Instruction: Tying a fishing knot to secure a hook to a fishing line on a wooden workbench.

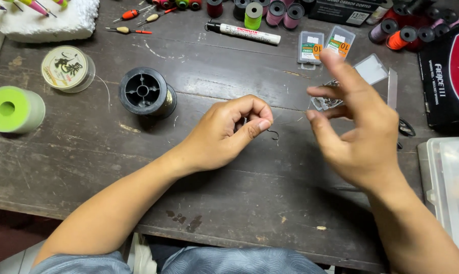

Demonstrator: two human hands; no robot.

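Nearby, spool beside L hand.

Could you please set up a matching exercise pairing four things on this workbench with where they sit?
Things:
1. fish hook
2. black spool
3. lime green spool
4. white marker

Places:
A. far left edge of the table
B. pinched at the left hand
C. near the far edge, lying flat
D. just left of the left hand, beside a clear line spool

Pairs: 1-B, 2-D, 3-A, 4-C
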